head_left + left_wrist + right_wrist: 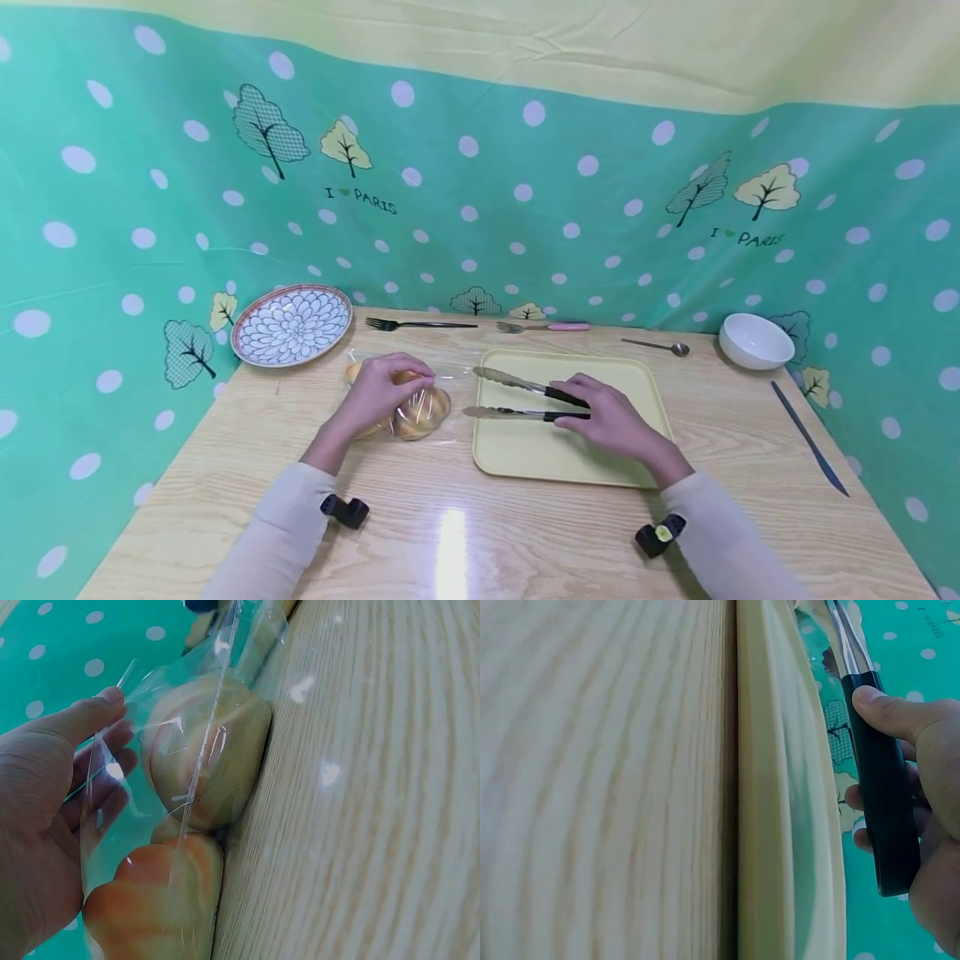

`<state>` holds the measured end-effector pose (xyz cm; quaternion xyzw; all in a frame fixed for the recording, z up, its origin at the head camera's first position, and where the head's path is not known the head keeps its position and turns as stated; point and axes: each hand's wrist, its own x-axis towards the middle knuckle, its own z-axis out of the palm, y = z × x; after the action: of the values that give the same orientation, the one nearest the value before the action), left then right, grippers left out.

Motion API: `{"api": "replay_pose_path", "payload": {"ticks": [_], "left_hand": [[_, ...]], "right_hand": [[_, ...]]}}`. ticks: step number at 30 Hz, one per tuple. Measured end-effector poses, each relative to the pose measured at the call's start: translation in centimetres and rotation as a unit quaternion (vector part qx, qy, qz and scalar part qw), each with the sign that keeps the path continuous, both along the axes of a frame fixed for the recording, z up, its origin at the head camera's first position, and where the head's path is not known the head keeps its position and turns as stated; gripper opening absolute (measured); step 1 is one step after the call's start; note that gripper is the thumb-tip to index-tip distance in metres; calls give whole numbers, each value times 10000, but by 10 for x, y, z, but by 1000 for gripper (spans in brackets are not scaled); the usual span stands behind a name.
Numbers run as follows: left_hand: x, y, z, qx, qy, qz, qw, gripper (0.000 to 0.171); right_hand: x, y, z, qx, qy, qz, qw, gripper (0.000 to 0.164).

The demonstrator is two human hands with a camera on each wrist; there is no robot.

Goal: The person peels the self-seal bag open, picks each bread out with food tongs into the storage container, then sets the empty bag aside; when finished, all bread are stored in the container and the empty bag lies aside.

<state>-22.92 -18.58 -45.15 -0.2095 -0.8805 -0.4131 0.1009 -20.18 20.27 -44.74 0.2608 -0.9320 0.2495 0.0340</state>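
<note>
My left hand (378, 392) pinches the edge of a clear plastic bag (112, 825) between thumb and fingers. Inside the bag lie bread rolls; one roll (422, 414) shows to the right of the hand, and others are partly hidden under it. In the left wrist view a striped roll (214, 757) sits above a browner lobed one (146, 892). My right hand (611, 419) grips metal tongs (517, 382) by their black handles (885, 787). The tongs' arms are spread apart over the pale yellow tray (562, 462), their tips pointing left at the bag.
A patterned plate (292, 325) stands at the back left. Along the back lie a black fork (420, 324), a pink-handled fork (547, 327) and a spoon (660, 345). A white bowl (756, 342) and a dark knife (810, 437) are on the right.
</note>
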Motion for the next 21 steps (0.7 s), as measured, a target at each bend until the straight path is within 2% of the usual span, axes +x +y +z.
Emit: {"api": "replay_pose_path", "payload": {"ticks": [13,21], "left_hand": [[0,0,0,27,-27,10,10000,9],[-1,0,-3,17,150,-23,9999,7]], "right_hand": [[-20,-25,4,153,-142,535,9983,51],[-28,-36,9,338,-209,698,9968,52]]}}
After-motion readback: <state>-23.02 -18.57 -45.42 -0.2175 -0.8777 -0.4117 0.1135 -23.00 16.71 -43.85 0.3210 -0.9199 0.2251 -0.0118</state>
